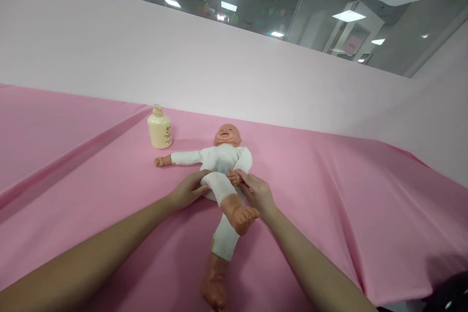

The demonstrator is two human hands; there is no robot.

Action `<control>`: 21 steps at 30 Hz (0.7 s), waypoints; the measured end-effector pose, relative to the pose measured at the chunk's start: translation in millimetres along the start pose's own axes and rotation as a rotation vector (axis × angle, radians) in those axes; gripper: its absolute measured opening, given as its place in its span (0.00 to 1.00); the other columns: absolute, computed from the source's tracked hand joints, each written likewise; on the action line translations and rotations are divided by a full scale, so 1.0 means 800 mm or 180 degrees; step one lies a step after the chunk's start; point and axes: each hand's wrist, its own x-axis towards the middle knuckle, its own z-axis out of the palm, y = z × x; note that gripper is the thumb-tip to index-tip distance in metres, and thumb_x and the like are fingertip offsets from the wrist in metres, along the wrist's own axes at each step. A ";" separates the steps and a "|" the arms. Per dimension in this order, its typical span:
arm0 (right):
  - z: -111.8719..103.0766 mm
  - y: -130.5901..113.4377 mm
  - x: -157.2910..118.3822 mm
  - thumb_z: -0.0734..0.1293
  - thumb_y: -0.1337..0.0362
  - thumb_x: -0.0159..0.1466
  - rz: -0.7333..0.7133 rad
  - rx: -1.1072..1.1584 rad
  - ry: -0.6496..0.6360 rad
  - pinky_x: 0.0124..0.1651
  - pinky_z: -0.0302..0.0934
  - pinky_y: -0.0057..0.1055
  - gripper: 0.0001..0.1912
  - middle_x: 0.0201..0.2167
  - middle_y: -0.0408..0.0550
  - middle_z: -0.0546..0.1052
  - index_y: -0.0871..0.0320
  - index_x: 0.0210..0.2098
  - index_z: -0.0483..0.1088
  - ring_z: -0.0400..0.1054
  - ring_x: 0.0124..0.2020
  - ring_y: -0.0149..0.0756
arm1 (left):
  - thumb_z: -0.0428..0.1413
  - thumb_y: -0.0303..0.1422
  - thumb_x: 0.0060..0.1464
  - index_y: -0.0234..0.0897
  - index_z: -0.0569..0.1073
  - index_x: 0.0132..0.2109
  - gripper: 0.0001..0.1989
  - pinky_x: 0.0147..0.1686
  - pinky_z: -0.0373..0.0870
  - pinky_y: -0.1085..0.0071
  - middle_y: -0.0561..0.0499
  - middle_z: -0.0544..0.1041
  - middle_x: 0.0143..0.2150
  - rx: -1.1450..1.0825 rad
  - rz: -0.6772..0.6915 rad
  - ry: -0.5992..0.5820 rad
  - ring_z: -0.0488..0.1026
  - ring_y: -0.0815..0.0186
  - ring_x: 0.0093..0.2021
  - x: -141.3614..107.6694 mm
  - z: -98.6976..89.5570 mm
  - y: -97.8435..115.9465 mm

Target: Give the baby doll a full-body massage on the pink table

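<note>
A baby doll (224, 158) with a white cloth body lies on its back on the pink cloth, head away from me and feet toward me. One of its legs is raised and crosses over the other. My left hand (190, 188) grips the doll at the hip and upper thigh on the left side. On the right side, my right hand (259, 192) closes around the doll near its hip and its small hand; part of my fingers is hidden behind the doll. The doll's other arm stretches out to the left.
A cream pump bottle (160, 129) stands at the back left, beyond the doll's outstretched hand. The pink cloth (307, 204) has folds at left and right. Behind it rises a white wall (256, 78) with glass above.
</note>
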 end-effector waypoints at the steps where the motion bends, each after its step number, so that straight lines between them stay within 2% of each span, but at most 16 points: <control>1: -0.001 -0.001 0.000 0.54 0.59 0.72 0.0017 0.0019 -0.0011 0.31 0.59 0.26 0.18 0.30 0.45 0.74 0.54 0.56 0.67 0.64 0.28 0.29 | 0.47 0.43 0.60 0.37 0.70 0.48 0.17 0.39 0.67 0.69 0.48 0.74 0.42 0.0015 -0.0013 0.0000 0.69 0.62 0.40 0.000 0.000 0.000; 6: -0.009 -0.006 0.003 0.57 0.58 0.70 0.0401 0.0589 -0.0120 0.35 0.63 0.27 0.18 0.34 0.45 0.75 0.51 0.57 0.66 0.67 0.32 0.31 | 0.47 0.42 0.60 0.38 0.70 0.47 0.16 0.39 0.68 0.69 0.48 0.74 0.42 -0.0010 -0.0017 -0.0015 0.70 0.61 0.40 -0.001 -0.001 0.001; 10: -0.017 -0.005 0.006 0.61 0.60 0.67 0.0862 0.1259 -0.0011 0.47 0.65 0.31 0.18 0.42 0.46 0.74 0.51 0.56 0.66 0.69 0.41 0.34 | 0.49 0.40 0.58 0.41 0.69 0.51 0.17 0.43 0.68 0.68 0.48 0.75 0.46 -0.0150 0.0006 -0.0032 0.71 0.60 0.44 -0.002 -0.002 -0.004; 12: -0.019 -0.003 0.008 0.62 0.60 0.66 0.0984 0.1553 0.0070 0.49 0.64 0.33 0.19 0.44 0.47 0.73 0.53 0.56 0.66 0.68 0.43 0.36 | 0.50 0.40 0.57 0.42 0.68 0.53 0.18 0.45 0.68 0.68 0.47 0.74 0.48 -0.0160 -0.0034 -0.0049 0.70 0.59 0.47 -0.004 -0.003 -0.007; 16: -0.023 0.001 0.011 0.62 0.61 0.65 0.1215 0.1920 0.0159 0.41 0.66 0.29 0.21 0.41 0.47 0.72 0.54 0.57 0.65 0.67 0.38 0.33 | 0.52 0.43 0.56 0.43 0.68 0.54 0.20 0.49 0.67 0.65 0.46 0.73 0.51 -0.0159 -0.0056 -0.0109 0.69 0.56 0.50 -0.005 -0.005 -0.008; 21: -0.021 0.011 0.011 0.64 0.58 0.64 0.1614 0.2069 0.0411 0.32 0.63 0.26 0.25 0.26 0.41 0.67 0.55 0.59 0.63 0.60 0.25 0.28 | 0.51 0.45 0.58 0.41 0.71 0.52 0.19 0.48 0.68 0.63 0.46 0.74 0.49 -0.0227 0.0110 -0.0107 0.70 0.56 0.49 -0.005 -0.007 0.000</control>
